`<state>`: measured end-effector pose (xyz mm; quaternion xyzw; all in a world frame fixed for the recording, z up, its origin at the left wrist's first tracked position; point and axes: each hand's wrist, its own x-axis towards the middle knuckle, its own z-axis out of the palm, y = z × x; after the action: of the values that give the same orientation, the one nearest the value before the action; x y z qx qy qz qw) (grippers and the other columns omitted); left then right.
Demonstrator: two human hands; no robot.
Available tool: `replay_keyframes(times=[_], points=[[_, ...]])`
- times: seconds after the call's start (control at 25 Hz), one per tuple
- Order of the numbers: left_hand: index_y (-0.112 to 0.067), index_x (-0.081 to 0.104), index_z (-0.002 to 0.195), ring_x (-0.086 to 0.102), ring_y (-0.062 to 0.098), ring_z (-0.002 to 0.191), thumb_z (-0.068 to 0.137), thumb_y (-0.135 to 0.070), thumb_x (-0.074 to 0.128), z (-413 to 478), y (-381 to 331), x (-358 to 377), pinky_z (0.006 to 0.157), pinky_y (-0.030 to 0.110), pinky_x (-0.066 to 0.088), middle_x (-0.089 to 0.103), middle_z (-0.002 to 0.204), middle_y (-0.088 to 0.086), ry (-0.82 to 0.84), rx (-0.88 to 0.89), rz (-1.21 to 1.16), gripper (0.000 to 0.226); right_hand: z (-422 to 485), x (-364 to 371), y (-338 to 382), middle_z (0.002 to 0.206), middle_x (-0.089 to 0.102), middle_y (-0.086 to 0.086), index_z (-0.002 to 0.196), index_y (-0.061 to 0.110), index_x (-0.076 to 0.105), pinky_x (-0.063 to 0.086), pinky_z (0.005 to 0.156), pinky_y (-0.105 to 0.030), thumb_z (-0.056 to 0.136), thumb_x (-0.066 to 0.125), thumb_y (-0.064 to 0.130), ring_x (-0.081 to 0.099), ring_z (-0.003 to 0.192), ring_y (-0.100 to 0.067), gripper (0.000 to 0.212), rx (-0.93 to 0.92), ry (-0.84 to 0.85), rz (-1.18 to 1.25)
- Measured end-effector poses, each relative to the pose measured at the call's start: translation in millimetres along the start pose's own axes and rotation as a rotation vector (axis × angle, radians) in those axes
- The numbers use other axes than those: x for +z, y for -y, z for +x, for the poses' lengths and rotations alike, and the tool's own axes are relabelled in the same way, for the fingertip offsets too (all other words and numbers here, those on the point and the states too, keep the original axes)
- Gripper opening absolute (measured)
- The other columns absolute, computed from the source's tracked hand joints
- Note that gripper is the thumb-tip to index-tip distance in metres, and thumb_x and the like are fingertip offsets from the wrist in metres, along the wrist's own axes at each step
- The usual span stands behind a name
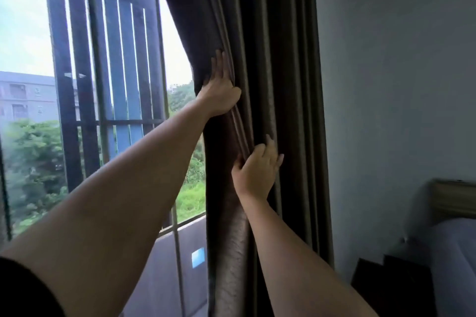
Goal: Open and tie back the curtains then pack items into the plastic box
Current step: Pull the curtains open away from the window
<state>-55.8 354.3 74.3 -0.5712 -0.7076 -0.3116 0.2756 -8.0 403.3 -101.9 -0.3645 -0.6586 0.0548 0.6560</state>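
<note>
Left hand [222,91] and right hand [257,171] both grip bunched vertical pleats of the dark, heavy curtain [273,33]

The dark brown curtain [257,33] hangs bunched in vertical folds. It sits at the right edge of the window [25,20]

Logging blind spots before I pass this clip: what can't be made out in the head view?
Head view:
- Curtain top and rail: cut off by the upper edge.
- Left hand thumb: hidden behind the hand and curtain folds.
- Dark furniture beside the bed: dim, cut by the lower edge.
- Tie-back, plastic box: outside the frame.
</note>
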Motion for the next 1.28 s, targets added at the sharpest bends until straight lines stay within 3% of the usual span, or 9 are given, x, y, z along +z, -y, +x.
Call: replay_keyframes(times=[0.12,0.2,0.28,0.48,0.64,0.84,1.0,1.16,1.28], points=[[-0.008,-0.022,0.144,-0.018,0.021,0.144,0.086,-0.013,0.039,33,-8,42,0.119,0.043,0.003,-0.026,0.155,0.007,-0.003,0.010,-0.040,0.085,27,13,-44,0.157,0.009,-0.014,0.144,0.007,0.021,-0.007,0.112,-0.041,0.080,0.066,0.037,0.008,0.145,-0.024,0.084,-0.005,0.029,0.035],[-0.009,-0.023,0.144,-0.019,0.021,0.144,0.086,-0.012,0.039,64,-19,69,0.120,0.041,0.002,-0.028,0.154,0.007,-0.021,0.003,-0.075,0.085,60,24,-80,0.158,-0.002,-0.012,0.148,0.009,0.001,-0.014,0.112,-0.040,0.076,0.065,0.047,-0.002,0.146,-0.022,0.103,-0.008,0.009,0.030],[-0.009,-0.022,0.144,-0.020,0.020,0.144,0.086,-0.011,0.039,92,-32,95,0.120,0.039,0.001,-0.028,0.154,0.007,-0.021,0.006,-0.090,0.085,96,35,-113,0.158,-0.005,-0.012,0.148,0.008,-0.005,-0.014,0.112,-0.040,0.072,0.067,0.051,-0.004,0.146,-0.022,0.114,0.021,0.029,0.026],[-0.010,-0.023,0.144,-0.023,0.017,0.142,0.086,-0.010,0.037,145,-60,151,0.120,0.037,-0.003,-0.031,0.153,0.005,0.045,0.011,-0.125,0.084,157,61,-172,0.158,-0.001,-0.011,0.148,0.007,-0.002,-0.010,0.114,-0.039,0.074,0.065,0.048,0.000,0.146,-0.021,0.107,-0.013,0.094,-0.018],[-0.011,-0.024,0.144,-0.024,0.016,0.142,0.086,-0.007,0.038,161,-84,178,0.120,0.038,-0.003,-0.032,0.152,0.005,0.114,0.006,-0.188,0.085,182,71,-209,0.157,0.010,-0.012,0.148,0.007,0.007,0.004,0.119,-0.044,0.080,0.061,0.041,0.010,0.145,-0.023,0.093,-0.052,0.090,0.028],[-0.017,-0.020,0.147,-0.013,0.016,0.145,0.088,-0.010,0.039,156,-79,180,0.118,0.037,-0.002,-0.027,0.155,0.000,0.077,-0.048,-0.190,0.083,180,72,-217,0.158,0.008,-0.007,0.149,0.010,0.006,-0.006,0.114,-0.037,0.067,0.059,0.073,0.007,0.146,-0.018,0.116,-0.142,0.169,0.084],[-0.019,-0.019,0.147,-0.011,0.017,0.146,0.093,-0.019,0.034,158,-71,184,0.117,0.040,-0.001,-0.027,0.155,-0.001,0.057,-0.016,-0.152,0.075,183,80,-218,0.158,0.008,-0.011,0.148,0.007,0.002,-0.001,0.116,-0.039,0.064,0.068,0.066,0.006,0.146,-0.021,0.122,-0.125,0.172,0.067],[-0.011,-0.020,0.146,-0.018,0.019,0.144,0.099,-0.041,0.019,171,-65,198,0.119,0.043,-0.003,-0.026,0.155,0.007,0.025,0.015,-0.043,0.068,186,83,-219,0.158,0.004,-0.010,0.148,0.008,-0.001,-0.003,0.116,-0.038,0.066,0.070,0.062,0.003,0.146,-0.020,0.121,-0.093,0.164,0.050],[-0.011,-0.020,0.145,-0.020,0.020,0.144,0.100,-0.040,0.018,176,-63,206,0.118,0.042,-0.005,-0.027,0.154,0.008,-0.006,0.071,-0.060,0.067,186,89,-220,0.158,0.004,-0.010,0.148,0.008,-0.002,-0.004,0.115,-0.036,0.066,0.071,0.060,0.003,0.146,-0.020,0.121,-0.070,0.130,0.048]])
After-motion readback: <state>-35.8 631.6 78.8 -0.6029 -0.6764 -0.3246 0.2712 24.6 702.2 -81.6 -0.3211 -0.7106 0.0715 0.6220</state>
